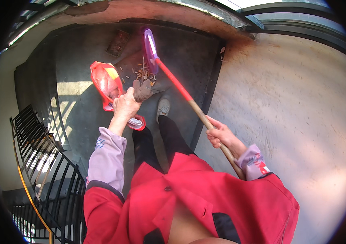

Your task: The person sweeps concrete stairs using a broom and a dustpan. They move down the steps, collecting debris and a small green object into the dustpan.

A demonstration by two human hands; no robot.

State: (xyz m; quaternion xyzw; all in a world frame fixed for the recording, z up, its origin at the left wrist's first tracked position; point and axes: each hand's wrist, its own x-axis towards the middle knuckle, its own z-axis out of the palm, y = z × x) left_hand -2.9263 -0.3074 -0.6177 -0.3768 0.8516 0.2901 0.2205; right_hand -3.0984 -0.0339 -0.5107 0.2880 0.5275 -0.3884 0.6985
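My left hand (pixel 127 105) is closed around a red plastic scoop (pixel 107 80), which looks like a cut-open container. A brown, glove-like piece (pixel 143 91) sits at its fingers; whether it is worn or held is unclear. My right hand (pixel 223 134) grips the wooden handle (pixel 202 114) of a broom, red along its lower part. The broom's purple plastic head (pixel 150 50) is raised on edge beside a small pile of cigarette butts (pixel 142 73) on the grey floor. A few butts lie scattered left of the pile, near the scoop.
A dirty rectangular object (pixel 118 43) lies on the floor near the far wall. My light shoe (pixel 163 106) stands just short of the butts. Black stair railings (pixel 60 186) run down at the left. A pale wall (pixel 282 122) rises at the right, with window frames (pixel 291 29) above.
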